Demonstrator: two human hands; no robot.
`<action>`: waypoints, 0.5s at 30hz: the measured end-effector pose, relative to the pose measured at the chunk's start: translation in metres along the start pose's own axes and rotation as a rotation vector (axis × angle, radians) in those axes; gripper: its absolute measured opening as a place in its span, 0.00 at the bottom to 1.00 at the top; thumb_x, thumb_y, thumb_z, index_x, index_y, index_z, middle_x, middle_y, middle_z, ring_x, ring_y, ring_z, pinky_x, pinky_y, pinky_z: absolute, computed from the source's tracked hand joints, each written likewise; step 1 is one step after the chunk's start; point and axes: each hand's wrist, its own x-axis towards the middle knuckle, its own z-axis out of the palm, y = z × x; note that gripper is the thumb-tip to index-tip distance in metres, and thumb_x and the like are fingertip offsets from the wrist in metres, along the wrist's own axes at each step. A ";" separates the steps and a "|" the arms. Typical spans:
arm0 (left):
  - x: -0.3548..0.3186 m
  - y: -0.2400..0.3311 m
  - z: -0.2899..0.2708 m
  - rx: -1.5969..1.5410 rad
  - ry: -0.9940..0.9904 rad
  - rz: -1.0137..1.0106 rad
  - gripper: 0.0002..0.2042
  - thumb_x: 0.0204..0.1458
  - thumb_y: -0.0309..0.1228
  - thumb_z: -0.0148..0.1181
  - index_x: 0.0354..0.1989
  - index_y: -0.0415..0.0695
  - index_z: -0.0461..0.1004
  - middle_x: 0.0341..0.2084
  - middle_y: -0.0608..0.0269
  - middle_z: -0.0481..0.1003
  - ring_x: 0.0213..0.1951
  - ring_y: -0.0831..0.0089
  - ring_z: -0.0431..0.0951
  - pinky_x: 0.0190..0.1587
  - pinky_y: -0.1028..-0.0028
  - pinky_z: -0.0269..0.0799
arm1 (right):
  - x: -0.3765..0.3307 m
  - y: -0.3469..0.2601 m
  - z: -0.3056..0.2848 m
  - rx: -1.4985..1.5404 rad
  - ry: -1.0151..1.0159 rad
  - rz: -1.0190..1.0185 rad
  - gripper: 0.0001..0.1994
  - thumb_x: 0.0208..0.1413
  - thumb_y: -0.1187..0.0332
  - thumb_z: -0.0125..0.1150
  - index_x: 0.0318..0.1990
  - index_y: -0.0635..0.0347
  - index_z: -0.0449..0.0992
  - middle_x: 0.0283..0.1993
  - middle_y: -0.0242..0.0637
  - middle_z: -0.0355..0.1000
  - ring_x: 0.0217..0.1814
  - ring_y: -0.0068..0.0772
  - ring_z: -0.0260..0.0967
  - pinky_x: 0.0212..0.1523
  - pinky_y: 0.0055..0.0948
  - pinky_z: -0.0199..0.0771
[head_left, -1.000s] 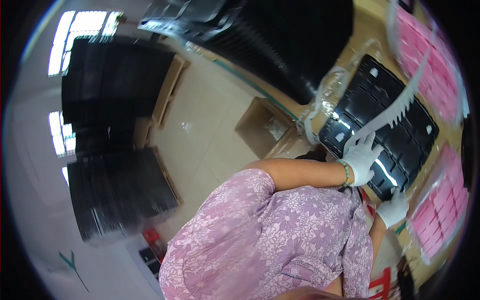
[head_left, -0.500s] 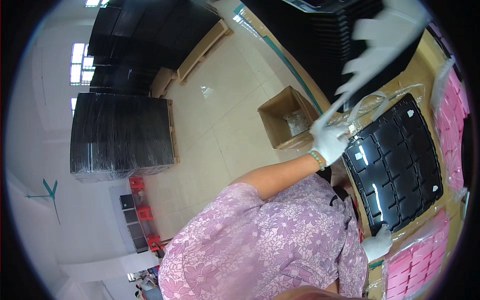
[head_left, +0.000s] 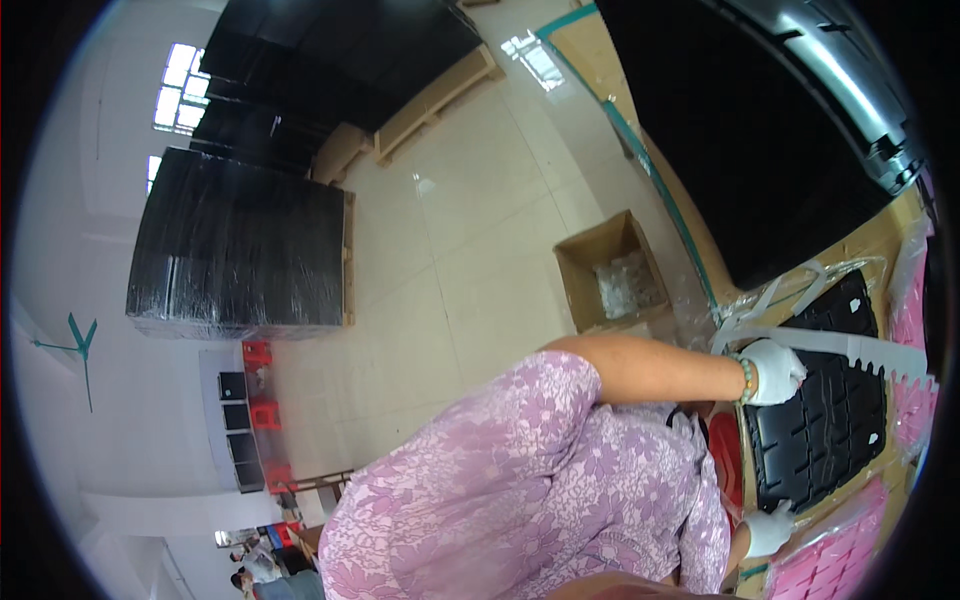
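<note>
A black moulded plastic tray [head_left: 820, 430] lies on a brown cardboard-covered table [head_left: 880, 240] at the right. My left hand [head_left: 775, 370], in a white glove with a green bead bracelet at the wrist, grips a long white strip with a saw-tooth edge [head_left: 870, 348] that lies across the tray's top. My right hand [head_left: 768, 528], also gloved, rests at the tray's lower corner; its fingers are curled and I cannot make out its grip. My purple flowered sleeve and shoulder [head_left: 520, 480] fill the lower middle.
Pink sheets in clear bags [head_left: 830, 565] lie beside the tray. An open cardboard box [head_left: 610, 275] with clear plastic inside stands on the pale floor. A large black wrapped pallet stack [head_left: 240, 250] stands at the left, and more black stacks [head_left: 760, 130] fill the upper right. Red stools [head_left: 262, 385] stand far off.
My left hand has come down from above the tray and brought the white strip onto the tray's top edge. The view has swung further toward the floor.
</note>
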 end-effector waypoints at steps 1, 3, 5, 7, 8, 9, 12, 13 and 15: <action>0.002 -0.007 0.004 -0.020 -0.008 0.026 0.10 0.48 0.35 0.54 0.31 0.50 0.82 0.30 0.55 0.79 0.35 0.53 0.79 0.41 0.61 0.74 | 0.002 -0.005 -0.002 -0.032 -0.018 0.018 0.15 0.55 0.68 0.55 0.51 0.54 0.76 0.45 0.45 0.75 0.43 0.47 0.75 0.40 0.40 0.76; 0.002 -0.008 0.008 -0.033 -0.075 0.033 0.10 0.47 0.35 0.54 0.31 0.50 0.82 0.30 0.55 0.79 0.35 0.53 0.79 0.40 0.61 0.74 | 0.000 -0.007 0.013 -0.019 0.002 0.087 0.23 0.48 0.62 0.65 0.54 0.52 0.74 0.50 0.46 0.74 0.47 0.46 0.74 0.44 0.41 0.76; 0.002 -0.009 0.013 -0.015 -0.144 0.109 0.09 0.46 0.34 0.55 0.30 0.49 0.81 0.29 0.55 0.79 0.35 0.54 0.79 0.40 0.61 0.74 | -0.014 -0.004 0.007 -0.040 -0.039 0.089 0.20 0.51 0.67 0.60 0.54 0.53 0.75 0.49 0.45 0.75 0.46 0.45 0.75 0.43 0.40 0.76; 0.001 -0.019 -0.003 -0.011 -0.145 0.138 0.09 0.45 0.33 0.55 0.30 0.48 0.81 0.30 0.55 0.79 0.37 0.56 0.79 0.42 0.62 0.73 | 0.002 -0.007 0.034 0.262 -0.134 0.160 0.20 0.51 0.70 0.58 0.54 0.52 0.75 0.48 0.44 0.75 0.45 0.44 0.75 0.42 0.40 0.76; -0.007 -0.019 -0.010 -0.043 -0.134 0.079 0.10 0.45 0.33 0.54 0.31 0.47 0.81 0.31 0.55 0.79 0.38 0.56 0.79 0.44 0.63 0.73 | 0.010 -0.002 0.048 0.165 0.117 -0.012 0.21 0.47 0.69 0.61 0.53 0.53 0.75 0.45 0.43 0.75 0.44 0.45 0.75 0.41 0.41 0.75; -0.011 -0.023 -0.003 -0.090 -0.090 0.072 0.11 0.46 0.33 0.53 0.33 0.46 0.81 0.33 0.54 0.79 0.40 0.56 0.78 0.46 0.63 0.72 | 0.018 -0.002 0.042 0.134 0.101 0.038 0.21 0.46 0.69 0.61 0.51 0.54 0.76 0.43 0.42 0.75 0.43 0.46 0.75 0.41 0.41 0.75; -0.014 -0.018 0.004 -0.040 -0.188 0.103 0.12 0.46 0.33 0.53 0.35 0.45 0.81 0.35 0.53 0.79 0.41 0.55 0.78 0.47 0.64 0.72 | 0.017 0.003 0.035 0.119 0.083 0.144 0.19 0.46 0.71 0.60 0.49 0.55 0.77 0.41 0.41 0.75 0.43 0.46 0.74 0.41 0.40 0.75; -0.015 -0.016 0.006 -0.031 -0.192 0.093 0.12 0.46 0.33 0.54 0.35 0.44 0.80 0.35 0.53 0.79 0.40 0.56 0.78 0.47 0.65 0.72 | 0.014 0.004 0.038 0.137 0.089 0.155 0.18 0.46 0.71 0.60 0.47 0.55 0.77 0.40 0.40 0.75 0.45 0.46 0.74 0.42 0.40 0.75; -0.014 -0.015 0.013 -0.110 -0.226 0.048 0.12 0.46 0.33 0.55 0.35 0.43 0.80 0.36 0.53 0.80 0.41 0.56 0.79 0.47 0.65 0.72 | 0.006 0.002 0.040 0.187 0.053 0.176 0.17 0.46 0.72 0.58 0.47 0.54 0.77 0.41 0.40 0.75 0.45 0.47 0.73 0.42 0.40 0.75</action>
